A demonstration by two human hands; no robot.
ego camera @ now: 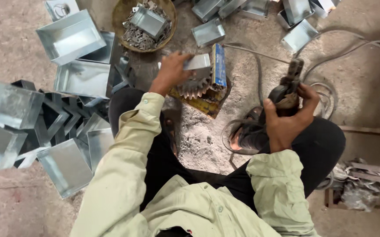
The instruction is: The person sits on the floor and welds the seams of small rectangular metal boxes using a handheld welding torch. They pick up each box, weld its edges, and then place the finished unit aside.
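Both hands busy over the gear wheel (194, 87).
Left hand (171, 70) pinches a small metal box (197, 62) just above the gear; right hand (287, 119) wraps tight around a welding holder (289, 85), right of it.

Counts on the workshop floor

Two hands (172, 72) (286, 123), one electrode holder (288, 90), one gear wheel (194, 87), one round basket (124, 13), and well over a dozen sheet-metal boxes (69, 37).
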